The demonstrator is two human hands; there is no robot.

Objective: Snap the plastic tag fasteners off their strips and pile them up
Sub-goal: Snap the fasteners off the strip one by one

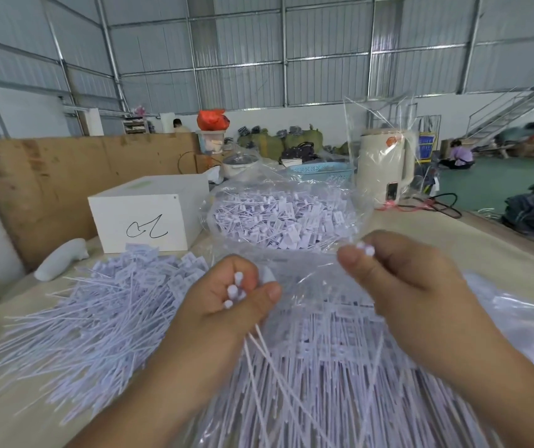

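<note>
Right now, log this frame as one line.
left hand: grips fasteners | right hand: pinches fastener ends | loose pile: left on table | open bag: behind hands

Pretty bright and even in here, soft daylight-ish light from above, so hardly any hard shadows on the table. My left hand throws just a faint shade onto the fasteners under it. The clear plastic bag catches the light and gives white glare streaks, especially along its upright edge by the kettle. Wide-angle lens bends everything: the wall beams curve and the corners stretch. My forearms at the bottom look smeared and oversized. The far background is soft, and my right hand looks a bit blurry too.
</note>
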